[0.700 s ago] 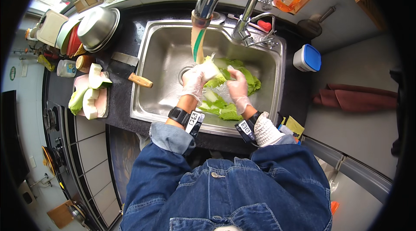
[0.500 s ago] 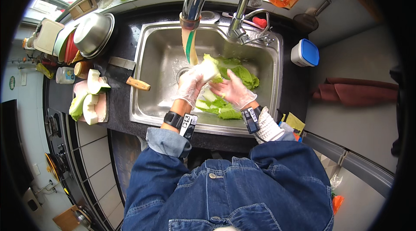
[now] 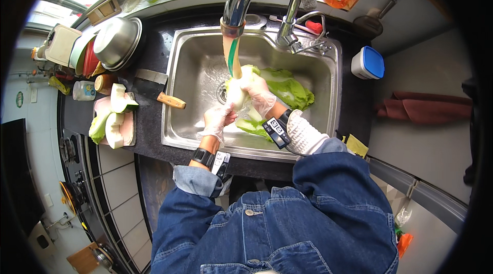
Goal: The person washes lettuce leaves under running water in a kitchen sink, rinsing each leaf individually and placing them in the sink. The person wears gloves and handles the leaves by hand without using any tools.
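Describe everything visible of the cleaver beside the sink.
The cleaver lies on the black countertop left of the sink. Its broad blade looks metallic, dark with a pale strip along the far side; the light-brown handle looks wooden and extends over the sink's left rim. Neither the left hand nor the right hand touches it.

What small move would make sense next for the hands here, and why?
Probably turning the pale-stalked leaf over beneath the striped faucet sleeve: the right hand holds it, the left hand is at its lower end, and the sleeve's mouth is right by it, so the other face could be rinsed.
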{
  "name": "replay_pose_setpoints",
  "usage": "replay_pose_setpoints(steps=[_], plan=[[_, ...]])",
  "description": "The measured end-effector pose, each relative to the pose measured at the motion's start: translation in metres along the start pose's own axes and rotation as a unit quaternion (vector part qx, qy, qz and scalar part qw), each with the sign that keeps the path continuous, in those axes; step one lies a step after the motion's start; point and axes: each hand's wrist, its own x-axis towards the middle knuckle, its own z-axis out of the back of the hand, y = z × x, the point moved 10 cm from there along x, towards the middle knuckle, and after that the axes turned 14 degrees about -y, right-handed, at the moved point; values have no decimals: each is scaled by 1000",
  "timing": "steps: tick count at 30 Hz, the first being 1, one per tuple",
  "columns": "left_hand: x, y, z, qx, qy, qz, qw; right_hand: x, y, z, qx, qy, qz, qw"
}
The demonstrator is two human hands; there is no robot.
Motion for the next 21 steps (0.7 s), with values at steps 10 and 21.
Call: replay_pose_setpoints(steps=[10, 21], plan=[[20, -26, -67, -365, 203, 98, 903, -36, 23, -6, -209, 251, 92, 941], [-12, -8, -107, -228, 208, 9, 951, -14, 7, 48, 10, 178, -127, 976]])
